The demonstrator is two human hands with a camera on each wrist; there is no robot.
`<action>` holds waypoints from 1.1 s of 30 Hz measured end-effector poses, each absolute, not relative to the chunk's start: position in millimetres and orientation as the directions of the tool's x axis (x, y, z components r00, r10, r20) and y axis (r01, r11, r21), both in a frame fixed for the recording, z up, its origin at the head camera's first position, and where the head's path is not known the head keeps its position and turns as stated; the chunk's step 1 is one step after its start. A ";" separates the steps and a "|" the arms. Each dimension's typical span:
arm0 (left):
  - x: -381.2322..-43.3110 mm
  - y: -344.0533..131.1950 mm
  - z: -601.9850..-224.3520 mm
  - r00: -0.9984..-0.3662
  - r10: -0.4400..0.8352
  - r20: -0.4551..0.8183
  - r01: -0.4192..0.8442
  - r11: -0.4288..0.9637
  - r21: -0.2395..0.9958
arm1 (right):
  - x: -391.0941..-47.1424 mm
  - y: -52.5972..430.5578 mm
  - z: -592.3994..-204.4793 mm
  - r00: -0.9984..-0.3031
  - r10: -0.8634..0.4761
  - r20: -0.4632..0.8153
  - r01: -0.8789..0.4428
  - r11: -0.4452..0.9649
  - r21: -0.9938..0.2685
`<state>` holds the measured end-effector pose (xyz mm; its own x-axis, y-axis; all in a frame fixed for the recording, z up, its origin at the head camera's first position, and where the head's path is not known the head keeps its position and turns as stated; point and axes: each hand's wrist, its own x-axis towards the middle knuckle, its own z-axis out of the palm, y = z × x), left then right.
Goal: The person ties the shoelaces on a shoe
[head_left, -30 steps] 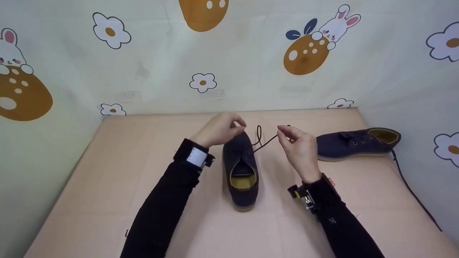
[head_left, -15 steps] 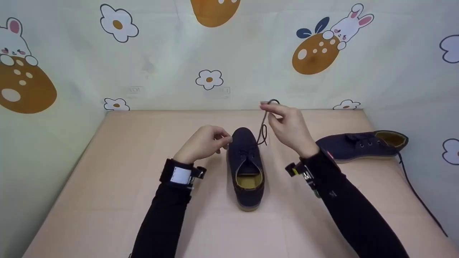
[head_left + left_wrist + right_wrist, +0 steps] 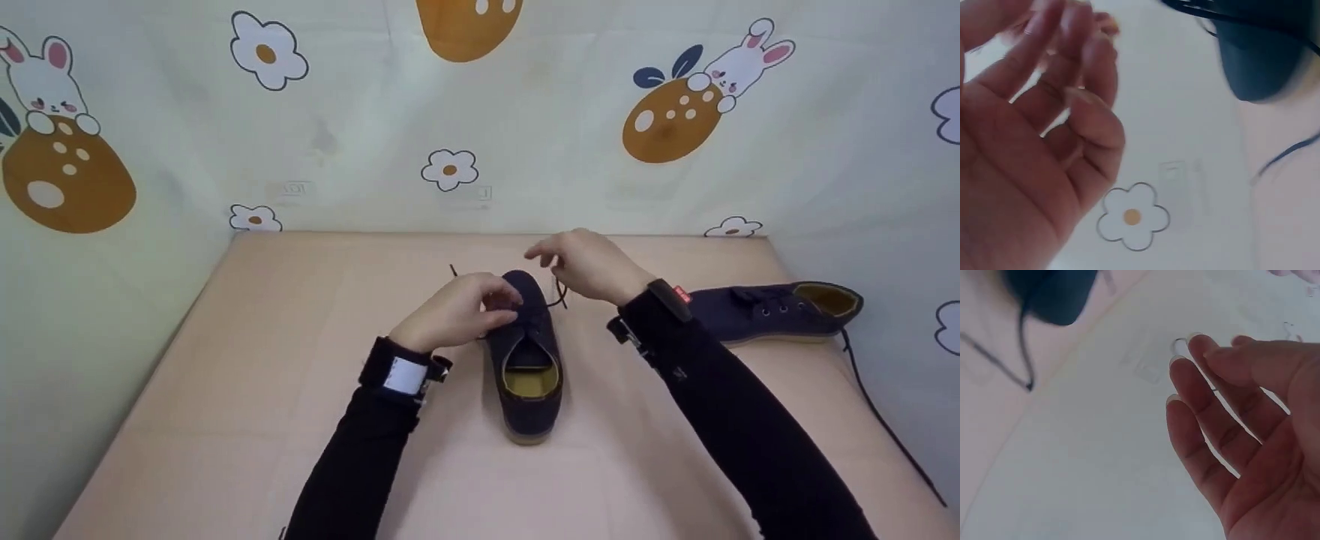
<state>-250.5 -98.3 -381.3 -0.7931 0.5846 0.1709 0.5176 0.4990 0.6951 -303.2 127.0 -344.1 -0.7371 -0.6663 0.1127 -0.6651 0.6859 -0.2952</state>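
A dark navy lace-up shoe (image 3: 531, 409) stands in the middle of the table, toe pointing away. Just left of its laced front is my left hand (image 3: 465, 311), fingers loosely bent, thumb and forefinger apart; I see nothing gripped in the left wrist view. My right hand (image 3: 589, 262) hovers right of the toe, fingers relaxed, holding nothing in the right wrist view. A loop of shoelace (image 3: 561, 298) lies at the shoe's right side. Beyond my left hand a lace tip (image 3: 453, 270) sticks out; the stretch leading to it is hidden.
A second navy shoe (image 3: 780, 322) lies at the right, partly behind my right sleeve. Its long lace (image 3: 885, 420) trails down the table's right edge. A printed cloth wall (image 3: 360, 150) rises behind the pinkish table cover (image 3: 300, 337).
The right hand rose with the lace, then came down and let it go. One lace end now shows left of the shoe. The left hand drew back, then returned toward the shoe.
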 end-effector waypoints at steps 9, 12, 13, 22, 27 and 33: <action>-259.7 -93.6 -403.1 -0.823 0.558 0.109 0.485 0.587 0.648 | -312.0 165.1 -398.6 -0.739 -0.668 0.083 -0.673 0.730 -0.117; -259.4 -94.4 -401.3 -0.831 0.547 0.104 0.467 0.582 0.666 | -313.0 175.5 -395.4 -0.748 -0.650 0.131 -0.662 0.744 -0.087; -259.2 -94.9 -400.3 -0.833 0.543 0.104 0.462 0.580 0.671 | -312.9 179.8 -391.9 -0.753 -0.643 0.138 -0.656 0.750 -0.086; -253.5 -110.7 -385.6 -0.799 0.602 -0.005 0.407 0.546 0.732 | -292.9 230.7 -339.7 -0.845 -0.533 -0.041 -0.521 0.839 -0.156; -251.6 -121.5 -377.7 -0.786 0.616 -0.051 0.397 0.566 0.722 | -270.0 249.1 -311.7 -0.894 -0.434 -0.107 -0.428 0.900 -0.076; -246.2 -133.6 -366.8 -0.788 0.608 -0.092 0.383 0.602 0.701 | -250.1 253.2 -294.4 -0.851 -0.513 -0.111 -0.498 0.856 -0.135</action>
